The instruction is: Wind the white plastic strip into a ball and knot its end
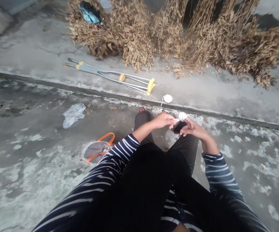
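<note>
White yarn is between my two hands, in front of my knees. My left hand (164, 120) is closed, its fingers pinching a white strand. My right hand (193, 128) holds a small bundle of white yarn (182, 116) at its fingertips, with the lower fingers bent beneath. How the yarn sits on those fingers is too small to make out. Beyond my left hand, a white yarn ball (168, 98) rests on the concrete ledge. A loose strand (162, 103) runs from the ball down toward my left hand.
A pair of crutches (122, 79) with yellow pads lies on the ledge (214, 100). Dry leafy stalks (139, 35) are heaped behind. To my left are a crumpled plastic bag (74, 115) and a mesh bag with orange handles (94, 152) on the stained ground.
</note>
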A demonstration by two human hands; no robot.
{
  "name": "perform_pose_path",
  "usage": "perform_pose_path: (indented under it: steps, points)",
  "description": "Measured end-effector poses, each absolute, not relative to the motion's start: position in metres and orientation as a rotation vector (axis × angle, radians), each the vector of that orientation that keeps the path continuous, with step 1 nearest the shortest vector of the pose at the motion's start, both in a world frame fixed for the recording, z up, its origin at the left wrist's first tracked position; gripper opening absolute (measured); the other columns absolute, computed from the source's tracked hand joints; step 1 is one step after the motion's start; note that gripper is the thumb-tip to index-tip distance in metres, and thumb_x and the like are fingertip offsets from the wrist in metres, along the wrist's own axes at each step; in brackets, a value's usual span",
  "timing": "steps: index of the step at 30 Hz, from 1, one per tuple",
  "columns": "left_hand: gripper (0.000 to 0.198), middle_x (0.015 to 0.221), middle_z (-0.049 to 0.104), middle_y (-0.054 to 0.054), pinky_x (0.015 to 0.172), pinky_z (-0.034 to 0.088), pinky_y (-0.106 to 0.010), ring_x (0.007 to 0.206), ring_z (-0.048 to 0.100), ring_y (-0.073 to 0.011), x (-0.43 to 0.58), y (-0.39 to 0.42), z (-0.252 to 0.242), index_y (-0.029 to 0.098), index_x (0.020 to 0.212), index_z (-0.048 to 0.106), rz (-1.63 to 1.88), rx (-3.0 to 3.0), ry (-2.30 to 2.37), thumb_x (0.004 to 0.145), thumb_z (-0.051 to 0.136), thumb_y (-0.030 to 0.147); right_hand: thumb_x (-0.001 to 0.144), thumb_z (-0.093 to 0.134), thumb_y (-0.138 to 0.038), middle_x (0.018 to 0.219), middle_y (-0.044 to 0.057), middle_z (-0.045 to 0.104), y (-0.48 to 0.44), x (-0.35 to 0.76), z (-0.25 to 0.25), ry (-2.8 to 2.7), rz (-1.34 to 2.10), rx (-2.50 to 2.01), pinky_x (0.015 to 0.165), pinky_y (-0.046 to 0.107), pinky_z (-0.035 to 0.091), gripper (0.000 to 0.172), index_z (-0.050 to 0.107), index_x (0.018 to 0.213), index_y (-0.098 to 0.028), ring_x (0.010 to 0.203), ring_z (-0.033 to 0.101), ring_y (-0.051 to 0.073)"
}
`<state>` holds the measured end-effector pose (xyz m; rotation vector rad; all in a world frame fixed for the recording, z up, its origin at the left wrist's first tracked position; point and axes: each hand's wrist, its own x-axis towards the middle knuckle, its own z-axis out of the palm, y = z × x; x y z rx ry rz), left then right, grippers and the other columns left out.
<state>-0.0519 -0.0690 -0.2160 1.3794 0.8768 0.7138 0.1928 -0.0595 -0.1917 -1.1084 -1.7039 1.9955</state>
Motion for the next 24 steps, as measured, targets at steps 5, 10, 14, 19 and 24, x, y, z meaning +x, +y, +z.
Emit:
perform_pose_path:
  steps: [5, 10, 14, 19, 24]
  points:
    - [0.034, 0.057, 0.068, -0.003, 0.07, 0.047, -0.025, 0.061, 0.065, -0.0139, -0.05, -0.074, -0.235, 0.014, 0.07, 0.073, 0.698, 1.279, 0.939, 0.083, 0.072, 0.045, 0.074, 0.086, -0.03, 0.149, 0.012, 0.059, -0.06, 0.196, -0.184, -1.33, 1.978, -0.944, 0.058, 0.027, 0.059, 0.07, 0.06, 0.139, -0.029, 0.07, 0.068, 0.011]
    - [0.028, 0.051, 0.064, 0.0, 0.074, 0.049, -0.026, 0.058, 0.062, -0.0127, -0.058, -0.061, -0.254, 0.015, 0.066, 0.069, 0.958, 1.026, 1.211, 0.082, 0.072, 0.038, 0.074, 0.087, -0.036, 0.088, 0.002, 0.07, -0.061, 0.205, -0.178, -1.366, 2.054, -0.889, 0.05, 0.027, 0.051, 0.042, 0.071, 0.107, -0.017, 0.047, 0.053, 0.008]
    - [0.027, 0.062, 0.069, -0.002, 0.082, 0.051, -0.026, 0.069, 0.065, -0.0127, -0.066, -0.046, -0.245, 0.016, 0.066, 0.069, 1.216, 0.971, 1.275, 0.084, 0.067, 0.037, 0.074, 0.087, -0.036, 0.079, 0.001, 0.069, -0.061, 0.206, -0.18, -1.751, 1.978, -1.226, 0.053, 0.026, 0.051, 0.035, 0.07, 0.096, -0.015, 0.049, 0.059, 0.01]
    - [0.037, 0.081, 0.076, -0.006, 0.095, 0.049, -0.028, 0.086, 0.069, -0.0168, -0.077, -0.049, -0.238, 0.017, 0.068, 0.072, 1.207, 1.159, 1.223, 0.087, 0.064, 0.048, 0.071, 0.087, -0.035, 0.092, 0.004, 0.074, -0.061, 0.201, -0.182, -1.603, 1.633, -1.369, 0.064, 0.03, 0.059, 0.074, 0.057, 0.138, -0.023, 0.07, 0.069, 0.018]
    - [0.034, 0.072, 0.073, -0.004, 0.079, 0.048, -0.027, 0.074, 0.064, -0.0167, -0.082, -0.07, -0.264, 0.017, 0.063, 0.072, 0.691, 1.443, 1.234, 0.082, 0.067, 0.045, 0.069, 0.089, -0.031, 0.151, 0.011, 0.056, -0.061, 0.193, -0.157, -1.323, 1.55, -1.037, 0.069, 0.029, 0.061, 0.079, 0.059, 0.142, -0.029, 0.089, 0.067, 0.016]
